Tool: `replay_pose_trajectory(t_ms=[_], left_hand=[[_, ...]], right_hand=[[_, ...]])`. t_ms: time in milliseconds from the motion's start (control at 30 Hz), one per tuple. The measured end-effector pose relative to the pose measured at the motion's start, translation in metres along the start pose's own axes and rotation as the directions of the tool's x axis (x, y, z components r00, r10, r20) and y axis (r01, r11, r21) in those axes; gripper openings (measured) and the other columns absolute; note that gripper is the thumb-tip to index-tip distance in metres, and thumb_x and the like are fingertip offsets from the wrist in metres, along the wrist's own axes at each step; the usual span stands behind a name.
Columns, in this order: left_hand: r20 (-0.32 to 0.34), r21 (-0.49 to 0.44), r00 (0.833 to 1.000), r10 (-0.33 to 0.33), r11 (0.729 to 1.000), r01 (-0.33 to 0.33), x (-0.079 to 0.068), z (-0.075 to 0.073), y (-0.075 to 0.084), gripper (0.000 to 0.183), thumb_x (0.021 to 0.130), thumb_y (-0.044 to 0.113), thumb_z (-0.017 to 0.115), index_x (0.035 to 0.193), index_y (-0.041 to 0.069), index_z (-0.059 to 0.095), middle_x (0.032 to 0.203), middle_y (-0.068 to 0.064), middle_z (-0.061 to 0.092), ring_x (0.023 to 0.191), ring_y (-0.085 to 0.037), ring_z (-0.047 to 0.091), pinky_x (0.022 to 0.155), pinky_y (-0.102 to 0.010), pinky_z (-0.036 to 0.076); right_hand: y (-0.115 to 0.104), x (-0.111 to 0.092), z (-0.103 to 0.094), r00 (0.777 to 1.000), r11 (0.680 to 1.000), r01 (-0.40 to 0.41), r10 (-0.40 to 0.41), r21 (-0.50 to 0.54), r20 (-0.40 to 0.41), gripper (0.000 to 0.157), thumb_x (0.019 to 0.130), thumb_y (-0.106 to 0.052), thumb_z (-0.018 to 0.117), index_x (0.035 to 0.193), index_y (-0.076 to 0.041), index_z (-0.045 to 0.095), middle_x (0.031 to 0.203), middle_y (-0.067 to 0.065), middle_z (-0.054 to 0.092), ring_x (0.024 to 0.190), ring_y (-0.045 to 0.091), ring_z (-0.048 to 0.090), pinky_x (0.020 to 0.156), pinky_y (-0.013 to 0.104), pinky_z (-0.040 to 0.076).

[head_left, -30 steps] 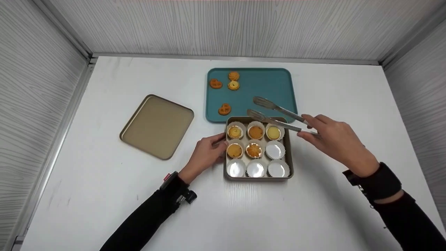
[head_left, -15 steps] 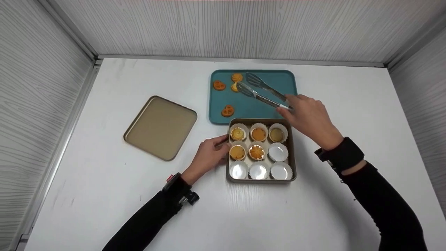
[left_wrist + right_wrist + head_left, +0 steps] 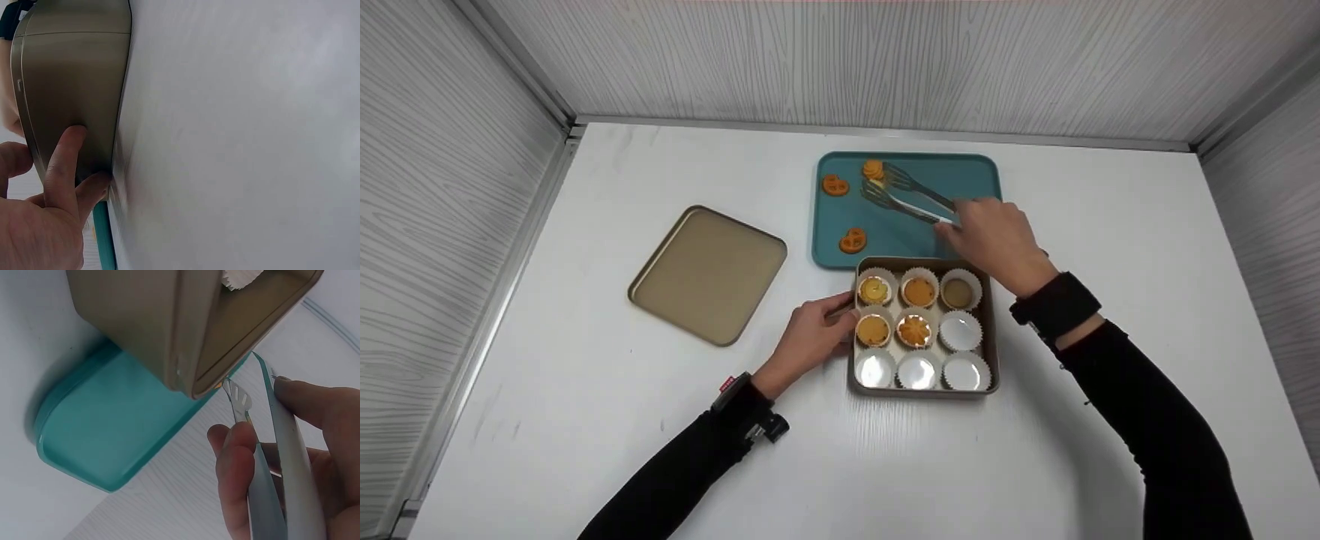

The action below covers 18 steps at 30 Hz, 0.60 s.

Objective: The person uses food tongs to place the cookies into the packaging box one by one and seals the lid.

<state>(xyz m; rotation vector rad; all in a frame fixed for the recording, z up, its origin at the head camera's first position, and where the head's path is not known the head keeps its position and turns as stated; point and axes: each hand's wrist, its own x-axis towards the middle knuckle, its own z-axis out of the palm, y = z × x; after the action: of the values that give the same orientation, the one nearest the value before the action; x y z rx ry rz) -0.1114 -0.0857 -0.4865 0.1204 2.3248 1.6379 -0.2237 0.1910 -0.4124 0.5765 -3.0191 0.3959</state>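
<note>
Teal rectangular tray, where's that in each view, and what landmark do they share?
Head: teal rectangular tray, upper centre.
Left wrist: tray, narrow strip at bottom left.
Right wrist: tray, mostly left of centre, partly hidden.
Shared landmark: gold-brown rectangular metal box, visible in all three.

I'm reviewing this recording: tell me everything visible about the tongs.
The tongs look metallic, with two long arms ending in slotted, rounded heads; the handles show pale in the right wrist view. The right hand grips them, arms spread apart, above the teal tray. The heads point toward the swirl cookie and partly hide a yellow one. Whether they touch either cookie isn't clear.
</note>
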Motion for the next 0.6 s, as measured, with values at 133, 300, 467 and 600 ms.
replay_pose_trajectory(t_ms=[133,300,467,600], left_hand=[[0.003,-0.014,1.000,-0.001,1.000,0.001,0.000,0.000,0.000,0.051,0.102,0.027,0.062,0.146,0.002,0.058,0.143,-0.012,0.062,0.118,-0.018,0.067,0.098,-0.034,0.054],[0.007,-0.035,1.000,-0.003,0.999,0.003,0.000,0.001,-0.001,0.050,0.102,0.025,0.062,0.147,0.002,0.057,0.143,-0.013,0.061,0.117,-0.018,0.068,0.091,-0.030,0.057],[0.009,-0.055,1.000,-0.015,0.998,0.015,0.000,0.001,-0.002,0.051,0.102,0.025,0.062,0.147,0.002,0.057,0.144,-0.013,0.061,0.116,-0.018,0.068,0.087,-0.029,0.058],[0.016,-0.080,1.000,-0.019,0.997,0.021,0.000,0.001,-0.002,0.052,0.102,0.026,0.062,0.147,0.003,0.057,0.144,-0.013,0.061,0.116,-0.018,0.069,0.084,-0.028,0.059]], right_hand=[[0.001,0.005,0.005,1.000,1.000,-0.014,0.014,0.000,0.011,0.037,0.100,-0.033,0.070,0.081,-0.002,0.060,0.067,0.009,0.051,0.058,0.027,0.049,0.052,0.049,0.049],[0.001,0.011,0.010,1.000,1.000,-0.018,0.018,0.002,0.025,0.037,0.100,-0.033,0.070,0.084,-0.001,0.063,0.069,0.010,0.054,0.061,0.027,0.050,0.054,0.049,0.049],[-0.001,0.014,0.013,0.999,1.000,-0.016,0.016,0.001,0.029,0.036,0.100,-0.033,0.070,0.085,-0.001,0.063,0.069,0.010,0.055,0.061,0.026,0.050,0.054,0.048,0.048],[-0.002,0.015,0.016,1.000,1.000,-0.005,0.005,-0.005,0.022,0.036,0.100,-0.033,0.070,0.090,0.001,0.067,0.072,0.013,0.059,0.063,0.028,0.053,0.056,0.049,0.050]])
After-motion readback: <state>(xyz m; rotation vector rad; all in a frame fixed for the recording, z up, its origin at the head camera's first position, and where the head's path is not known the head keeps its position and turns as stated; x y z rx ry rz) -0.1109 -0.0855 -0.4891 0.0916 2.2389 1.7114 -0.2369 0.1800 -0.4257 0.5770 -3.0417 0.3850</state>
